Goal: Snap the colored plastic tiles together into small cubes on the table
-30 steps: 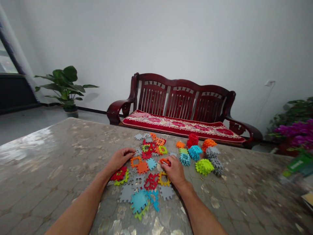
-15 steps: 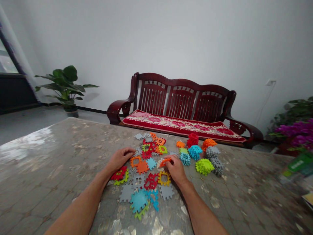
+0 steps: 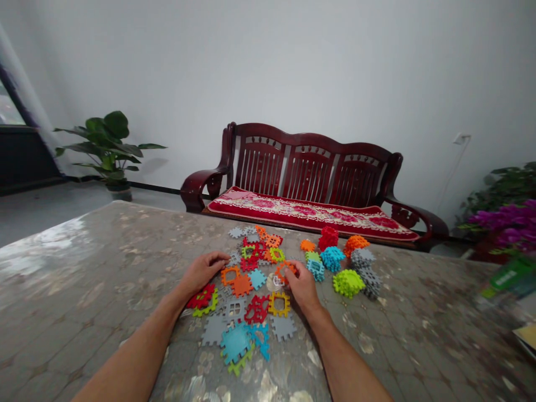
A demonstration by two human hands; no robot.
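Note:
My right hand (image 3: 302, 283) pinches an orange interlocking building tile (image 3: 286, 271) with an opening in it, tilted above the tabletop. My left hand (image 3: 206, 271) lies at the left edge of the spread of tiles, its fingers loosely stretched, with no tile visible in it. Beside its fingertips are grey tiles (image 3: 234, 258) and an orange frame tile (image 3: 229, 276). Between my hands lie a flat orange tile (image 3: 242, 285) and a light blue tile (image 3: 257, 278). Closer to me are a yellow frame tile (image 3: 279, 304), a red tile (image 3: 257, 309) and a blue tile (image 3: 235, 341).
Sorted stacks stand right of my right hand: red (image 3: 328, 238), blue (image 3: 333, 258), lime green (image 3: 348, 283), orange (image 3: 355, 244) and grey (image 3: 369, 281). A wooden bench (image 3: 312, 162) stands behind the patterned table (image 3: 125, 262). Purple flowers (image 3: 508, 226) are at far right.
The orange tile in my right hand has turned from nearly edge-on to show its face and opening. My left hand stays in place. The view has shifted slightly.

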